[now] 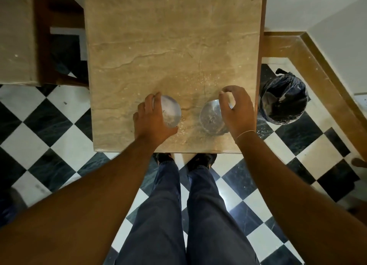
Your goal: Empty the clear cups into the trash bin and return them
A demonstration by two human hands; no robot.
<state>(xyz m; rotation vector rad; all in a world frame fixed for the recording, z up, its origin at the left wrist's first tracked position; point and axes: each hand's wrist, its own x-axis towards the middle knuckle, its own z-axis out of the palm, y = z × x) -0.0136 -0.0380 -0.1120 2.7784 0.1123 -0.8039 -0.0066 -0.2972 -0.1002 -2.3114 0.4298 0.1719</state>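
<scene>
Two clear cups stand on the beige marble table (170,46) near its front edge. My left hand (153,119) wraps around the left clear cup (171,110) from its left side. The right clear cup (211,116) holds small specks at its bottom; my right hand (237,110) curls over its right rim, fingers bent and touching it. A trash bin (283,103) lined with a dark bag stands on the floor just right of the table.
Small crumbs lie scattered on the table around the cups. A second marble-topped surface (15,36) and dark wooden frame stand at the left. The floor is black-and-white checkered tile. My legs and shoes are under the front edge. A wall rises at the right.
</scene>
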